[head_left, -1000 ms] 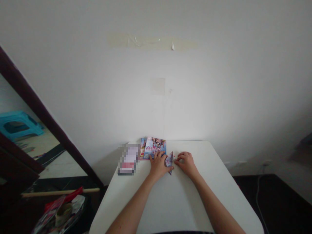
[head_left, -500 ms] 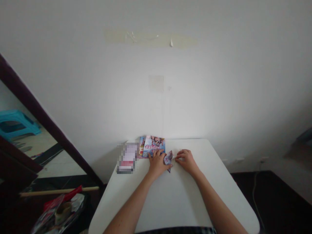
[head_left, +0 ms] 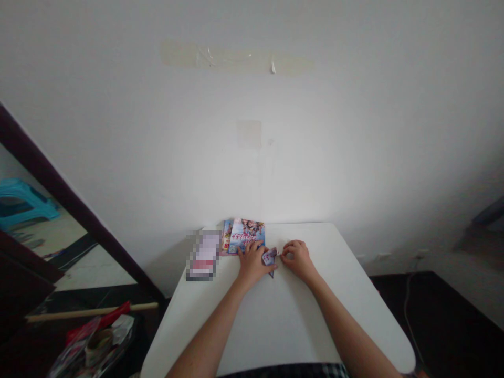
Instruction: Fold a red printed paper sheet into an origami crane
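Note:
On the white table lies a small folded piece of printed paper (head_left: 269,256), with a pointed end towards me. My left hand (head_left: 251,265) rests over its left side, thumb along the lower part, holding it down. Some of its fingers are spread over the lower edge of a colourful printed leaflet (head_left: 247,231). From the other side, my right hand (head_left: 298,258) pinches a thin tip of the folded paper between thumb and fingertips. What exactly lies in that pinch is too small to make out fully.
Another printed leaflet (head_left: 226,239) lies partly under the first. A blurred-out phone-like object (head_left: 205,255) sits at the table's left side. The wall (head_left: 295,173) meets the back of the white table (head_left: 287,325). A bag of things (head_left: 94,341) is on the floor, lower left.
The folded paper's raised upper flap now sits lower and flatter. My right hand has shifted slightly with it; my left hand stays on the paper. The whole view has moved a little.

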`<state>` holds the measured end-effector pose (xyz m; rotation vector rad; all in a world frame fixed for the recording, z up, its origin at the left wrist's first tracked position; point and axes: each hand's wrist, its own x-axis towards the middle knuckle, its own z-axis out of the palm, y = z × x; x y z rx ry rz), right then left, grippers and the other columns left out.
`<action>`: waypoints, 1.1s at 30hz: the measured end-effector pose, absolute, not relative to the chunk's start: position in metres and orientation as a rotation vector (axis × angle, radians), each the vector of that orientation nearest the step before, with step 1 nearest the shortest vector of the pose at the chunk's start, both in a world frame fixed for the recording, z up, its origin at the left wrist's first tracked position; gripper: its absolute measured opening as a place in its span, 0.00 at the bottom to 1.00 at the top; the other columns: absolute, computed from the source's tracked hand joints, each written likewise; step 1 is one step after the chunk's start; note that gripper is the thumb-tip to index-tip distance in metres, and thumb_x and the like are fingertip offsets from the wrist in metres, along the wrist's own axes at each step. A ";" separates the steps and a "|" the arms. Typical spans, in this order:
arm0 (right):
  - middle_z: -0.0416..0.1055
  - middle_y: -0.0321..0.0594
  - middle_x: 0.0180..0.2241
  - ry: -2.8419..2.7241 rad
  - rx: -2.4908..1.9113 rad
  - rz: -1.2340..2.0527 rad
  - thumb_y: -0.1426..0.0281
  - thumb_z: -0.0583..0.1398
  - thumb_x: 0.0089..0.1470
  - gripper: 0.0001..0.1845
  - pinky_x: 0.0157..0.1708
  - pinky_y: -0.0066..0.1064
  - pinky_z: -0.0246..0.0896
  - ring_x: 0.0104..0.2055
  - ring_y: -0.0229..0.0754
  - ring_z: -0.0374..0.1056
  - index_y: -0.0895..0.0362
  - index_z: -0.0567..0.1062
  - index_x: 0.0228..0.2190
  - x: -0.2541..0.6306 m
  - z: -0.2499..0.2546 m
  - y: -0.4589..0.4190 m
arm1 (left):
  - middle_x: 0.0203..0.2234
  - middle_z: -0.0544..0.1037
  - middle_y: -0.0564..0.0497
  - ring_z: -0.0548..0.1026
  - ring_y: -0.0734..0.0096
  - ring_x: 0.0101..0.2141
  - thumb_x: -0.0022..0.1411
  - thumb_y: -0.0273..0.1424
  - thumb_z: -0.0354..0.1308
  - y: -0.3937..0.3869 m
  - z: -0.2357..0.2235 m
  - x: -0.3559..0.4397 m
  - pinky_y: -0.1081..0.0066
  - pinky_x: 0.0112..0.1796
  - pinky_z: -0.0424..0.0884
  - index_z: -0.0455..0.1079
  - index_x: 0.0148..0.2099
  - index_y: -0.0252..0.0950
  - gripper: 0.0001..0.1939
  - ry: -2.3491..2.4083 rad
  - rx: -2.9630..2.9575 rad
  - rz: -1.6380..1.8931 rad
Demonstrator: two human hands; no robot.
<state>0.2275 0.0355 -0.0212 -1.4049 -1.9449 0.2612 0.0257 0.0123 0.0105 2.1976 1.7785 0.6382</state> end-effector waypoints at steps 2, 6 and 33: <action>0.77 0.41 0.39 -1.943 -1.442 0.244 0.71 0.66 0.48 0.02 0.52 0.41 0.58 0.49 0.49 0.65 0.52 0.80 0.26 0.224 -0.020 0.034 | 0.60 0.69 0.49 0.61 0.46 0.62 0.47 0.45 0.71 0.012 0.011 0.026 0.29 0.62 0.42 0.74 0.48 0.46 0.25 1.784 2.197 0.646; 0.76 0.42 0.40 -1.952 -1.466 0.235 0.71 0.65 0.50 0.02 0.53 0.41 0.56 0.50 0.50 0.64 0.52 0.80 0.27 0.222 -0.018 0.031 | 0.60 0.70 0.49 0.61 0.46 0.63 0.48 0.45 0.71 0.013 0.009 0.026 0.30 0.62 0.42 0.74 0.48 0.46 0.25 1.790 2.207 0.644; 0.75 0.42 0.41 -1.972 -1.374 0.264 0.69 0.65 0.54 0.02 0.54 0.43 0.55 0.53 0.50 0.62 0.51 0.79 0.33 0.225 -0.018 0.030 | 0.61 0.69 0.49 0.61 0.47 0.62 0.47 0.45 0.71 0.011 0.007 0.027 0.32 0.63 0.42 0.74 0.44 0.45 0.22 1.800 2.232 0.673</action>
